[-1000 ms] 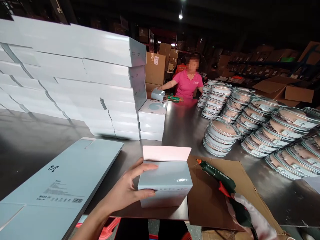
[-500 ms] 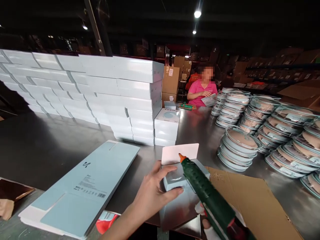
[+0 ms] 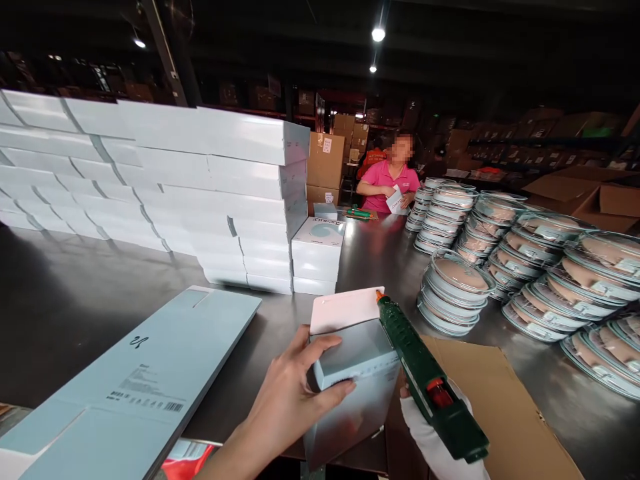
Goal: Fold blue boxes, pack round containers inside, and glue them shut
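My left hand (image 3: 305, 380) grips a light blue carton (image 3: 353, 393) by its upper left side, thumb on the front and fingers over the top. The carton's white inner flap (image 3: 345, 310) stands up at the back. A dark green glue gun (image 3: 425, 373) is in my right hand (image 3: 425, 427), which wears a white glove and is partly hidden behind the gun. The gun's orange nozzle (image 3: 379, 295) is at the flap's upper right corner. A faint bead shows along the flap's upper left. Flat light blue cartons (image 3: 150, 373) lie stacked to the left.
A wall of white boxes (image 3: 240, 200) rises behind on the left. Stacks of round, clear-lidded packages (image 3: 455, 290) stand on the right beside flat cardboard (image 3: 490, 400). Across the metal table (image 3: 370, 260), a person in pink (image 3: 390, 180) holds a carton piece near another glue gun (image 3: 359, 213).
The glue gun's nozzle has moved right along the flap to its upper right corner. The carton is tilted and turned slightly in my left hand. The view has shifted to the right.
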A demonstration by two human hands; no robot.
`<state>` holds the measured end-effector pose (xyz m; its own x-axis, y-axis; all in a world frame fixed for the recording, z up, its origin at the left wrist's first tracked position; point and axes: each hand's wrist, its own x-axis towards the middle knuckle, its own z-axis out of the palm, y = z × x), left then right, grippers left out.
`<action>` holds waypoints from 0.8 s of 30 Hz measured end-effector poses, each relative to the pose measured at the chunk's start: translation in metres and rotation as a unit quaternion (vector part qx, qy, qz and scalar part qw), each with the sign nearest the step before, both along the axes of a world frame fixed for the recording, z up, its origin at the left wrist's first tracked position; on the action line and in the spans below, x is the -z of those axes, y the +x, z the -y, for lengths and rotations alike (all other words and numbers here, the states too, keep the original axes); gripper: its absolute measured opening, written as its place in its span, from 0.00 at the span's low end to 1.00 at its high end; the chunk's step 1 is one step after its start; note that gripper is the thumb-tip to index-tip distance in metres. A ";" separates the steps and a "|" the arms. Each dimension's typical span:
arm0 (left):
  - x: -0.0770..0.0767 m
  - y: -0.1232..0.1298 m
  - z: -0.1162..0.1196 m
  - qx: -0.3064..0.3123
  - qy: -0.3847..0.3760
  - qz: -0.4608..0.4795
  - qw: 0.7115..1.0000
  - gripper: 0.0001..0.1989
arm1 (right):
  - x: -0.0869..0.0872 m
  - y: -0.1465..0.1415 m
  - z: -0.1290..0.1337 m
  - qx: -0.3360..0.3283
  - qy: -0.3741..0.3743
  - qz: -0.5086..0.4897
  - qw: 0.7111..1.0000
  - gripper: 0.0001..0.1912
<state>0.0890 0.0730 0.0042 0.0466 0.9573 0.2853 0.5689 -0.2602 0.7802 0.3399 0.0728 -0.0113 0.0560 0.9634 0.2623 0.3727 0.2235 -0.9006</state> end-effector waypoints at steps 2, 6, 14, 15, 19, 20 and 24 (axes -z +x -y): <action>-0.001 -0.002 0.000 -0.001 -0.011 0.004 1.000 0.21 | 0.006 0.001 0.000 0.004 -0.049 -0.065 0.997 0.13; 0.003 -0.011 -0.002 0.011 -0.031 0.021 0.999 0.21 | 0.016 0.001 0.008 -0.076 -0.110 -0.147 0.980 0.23; 0.033 -0.057 -0.020 0.137 -0.016 0.033 0.990 0.26 | 0.027 0.070 -0.002 0.073 -0.301 -0.407 0.859 0.22; 0.034 -0.060 -0.022 0.160 -0.001 0.042 0.986 0.25 | 0.031 0.085 -0.003 0.095 -0.331 -0.364 0.866 0.20; 0.031 -0.067 -0.028 0.208 0.023 0.058 0.976 0.24 | 0.031 0.123 -0.007 0.194 -0.381 -0.063 0.902 0.24; 0.031 -0.067 -0.029 0.212 0.019 0.054 0.976 0.25 | 0.025 0.121 -0.008 0.207 -0.339 0.007 0.918 0.25; 0.032 -0.067 -0.030 0.215 0.037 0.058 0.974 0.25 | -0.001 0.058 -0.020 0.024 -0.053 0.038 0.998 0.42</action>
